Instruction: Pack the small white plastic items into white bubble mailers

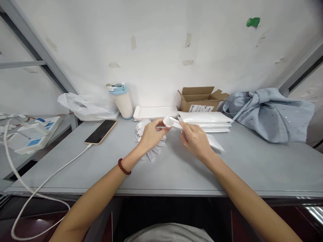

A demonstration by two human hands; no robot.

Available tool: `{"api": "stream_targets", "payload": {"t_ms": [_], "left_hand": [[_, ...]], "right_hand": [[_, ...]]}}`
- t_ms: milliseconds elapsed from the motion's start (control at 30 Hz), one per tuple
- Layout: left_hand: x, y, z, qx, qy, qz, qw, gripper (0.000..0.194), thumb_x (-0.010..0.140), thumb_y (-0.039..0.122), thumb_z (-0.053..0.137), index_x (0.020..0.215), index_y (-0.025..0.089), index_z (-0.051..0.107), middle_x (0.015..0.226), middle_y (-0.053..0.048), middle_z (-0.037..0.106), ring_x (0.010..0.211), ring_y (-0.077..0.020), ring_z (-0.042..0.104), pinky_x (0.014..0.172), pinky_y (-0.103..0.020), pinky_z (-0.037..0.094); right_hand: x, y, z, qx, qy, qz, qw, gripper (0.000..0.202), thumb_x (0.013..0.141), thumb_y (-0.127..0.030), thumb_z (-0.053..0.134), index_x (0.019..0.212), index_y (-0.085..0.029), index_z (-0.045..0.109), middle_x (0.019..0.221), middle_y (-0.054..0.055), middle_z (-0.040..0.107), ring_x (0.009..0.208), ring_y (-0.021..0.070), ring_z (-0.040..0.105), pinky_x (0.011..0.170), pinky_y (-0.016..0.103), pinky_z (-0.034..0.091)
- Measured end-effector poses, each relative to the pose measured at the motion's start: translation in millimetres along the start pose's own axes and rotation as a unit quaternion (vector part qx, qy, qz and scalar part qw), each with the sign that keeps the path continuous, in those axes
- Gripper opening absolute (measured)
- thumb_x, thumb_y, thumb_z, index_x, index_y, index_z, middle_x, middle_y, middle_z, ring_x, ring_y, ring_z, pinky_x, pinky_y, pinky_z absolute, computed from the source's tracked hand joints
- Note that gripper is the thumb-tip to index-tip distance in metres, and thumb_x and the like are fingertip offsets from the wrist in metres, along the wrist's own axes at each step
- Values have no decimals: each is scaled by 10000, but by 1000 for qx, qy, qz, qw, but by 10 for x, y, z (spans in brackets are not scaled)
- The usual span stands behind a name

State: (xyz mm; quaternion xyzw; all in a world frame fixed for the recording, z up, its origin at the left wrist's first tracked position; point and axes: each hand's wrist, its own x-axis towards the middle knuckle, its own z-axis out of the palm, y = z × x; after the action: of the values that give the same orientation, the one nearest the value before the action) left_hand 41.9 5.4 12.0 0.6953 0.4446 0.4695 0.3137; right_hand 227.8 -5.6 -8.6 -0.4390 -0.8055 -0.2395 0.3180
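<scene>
A small white item (168,121) with a rounded end and a narrow strip is held between my two hands above the desk; its exact kind I cannot make out. My left hand (153,133) pinches the rounded end. My right hand (197,139) is closed on the strip end. Beneath and beside my left hand lies a pile of small white and clear pieces (151,154), partly hidden by it. Behind my right hand is a stack of white padded envelopes (205,117). A flat white packet (215,142) pokes out from under that hand.
White flat sheets (156,112) lie at the back, beside a cream tumbler (123,102) and a plastic bag (85,106). A phone (101,131) with a white cable is at left. An open cardboard box (199,102) and grey-blue cloth (272,114) stand at right.
</scene>
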Motion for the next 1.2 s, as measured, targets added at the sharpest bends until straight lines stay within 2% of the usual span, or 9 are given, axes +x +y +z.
{"api": "stream_targets", "payload": {"t_ms": [100,300,500,600,700,833,967,1067,1200], "left_hand": [[-29,5,36,-29,-20,53,998,273,853,266,572,1092,177,671,1141,-62,687,1033,-206,634,883,-320,523],[-116,-22,145,48,25,164,985,272,888,185,502,1082,188,693,1164,-74,684,1059,-197,637,849,-296,557],[-118,-142,195,221,13,320,921,383,881,90,434,1239,107,570,1248,-179,615,1200,-258,553,994,-466,490],[-97,-173,182,274,-20,349,896,383,898,71,380,1237,119,552,1212,-163,637,1164,-244,581,970,-461,504],[-74,-191,161,293,-34,354,888,326,922,90,362,1157,124,585,1104,-151,686,1051,-236,640,906,-438,525],[-63,-161,133,280,-52,306,909,287,924,107,361,1040,146,621,977,-114,710,912,-209,662,784,-352,525],[-31,-12,109,207,-66,179,959,277,931,240,441,722,159,604,605,0,593,571,-128,539,552,-245,402],[85,138,116,89,-82,69,990,374,899,309,516,559,154,505,490,36,441,487,-90,417,484,-229,311],[385,294,220,-91,-109,-83,986,273,874,245,554,625,131,570,563,5,534,531,-102,501,542,-236,420]], "right_hand": [[0,-37,-11,14,-6,-8,1000,360,804,-77,405,1126,-106,565,1036,135,710,941,245,640,782,352,464],[3,-65,13,-13,-25,-17,999,374,812,-89,433,1165,-61,554,1169,176,663,1050,265,607,823,363,432],[-7,-46,12,-30,-74,-43,996,359,859,-34,390,1144,-124,590,1181,134,670,1042,230,625,858,370,394],[-14,-22,21,-31,-34,-67,997,299,848,-23,417,1027,-132,631,1088,106,712,950,206,655,877,372,385],[-17,-21,31,-40,49,-86,994,266,865,-26,419,794,-179,625,896,39,751,772,144,666,865,322,390],[-2,-76,-17,-40,136,-80,987,253,887,-54,463,714,-202,573,787,-5,744,664,107,638,873,301,387],[40,-128,-109,-37,199,-22,979,165,879,-73,505,930,-194,605,914,39,732,892,162,649,915,347,354],[65,-110,-149,-38,196,51,979,187,891,-136,489,1021,-209,602,1071,95,681,1057,229,589,909,389,344],[71,-3,-143,-40,159,79,983,136,890,-238,497,968,-229,608,1080,101,640,1047,263,560,872,409,357]]}}
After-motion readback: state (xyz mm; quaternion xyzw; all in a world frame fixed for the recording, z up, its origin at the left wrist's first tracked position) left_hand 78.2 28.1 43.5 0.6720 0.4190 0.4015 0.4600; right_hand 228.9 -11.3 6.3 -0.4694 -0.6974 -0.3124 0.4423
